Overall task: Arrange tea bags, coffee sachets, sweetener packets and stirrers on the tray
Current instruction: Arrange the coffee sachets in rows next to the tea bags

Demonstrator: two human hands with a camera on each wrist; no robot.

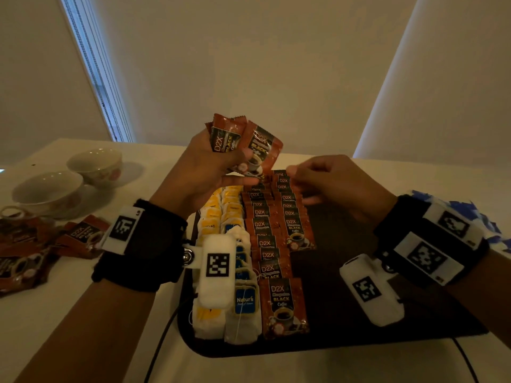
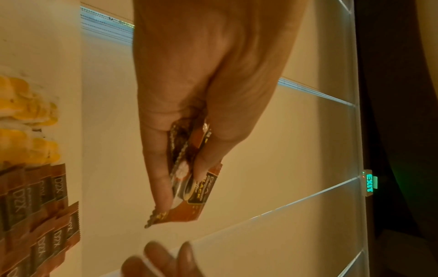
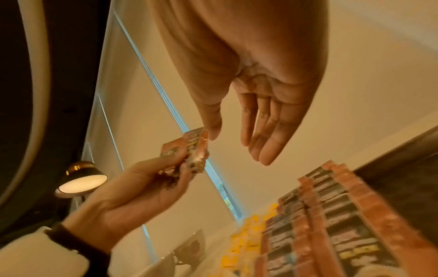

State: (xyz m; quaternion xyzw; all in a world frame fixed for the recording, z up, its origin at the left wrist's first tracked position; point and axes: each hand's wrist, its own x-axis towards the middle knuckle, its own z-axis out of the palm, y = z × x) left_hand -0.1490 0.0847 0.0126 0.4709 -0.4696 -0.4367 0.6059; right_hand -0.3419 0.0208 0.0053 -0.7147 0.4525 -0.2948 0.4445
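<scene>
Two sachet rows on tray, left hand gripping perhaps three sachets, right hand relaxed.

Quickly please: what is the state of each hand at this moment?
Left hand: closed around a bunch of coffee sachets, held above the tray.
Right hand: open, fingers straight, holding nothing.

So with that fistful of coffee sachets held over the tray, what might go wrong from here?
1. The left hand grips several coffee sachets loosely fanned; as the open right hand pulls one, others might slip onto the tray.
2. A dropped sachet, or either wrist passing low, could knock the overlapping sachet rows askew.
3. The left wrist hangs close over the tea bags and might nudge them.
</scene>
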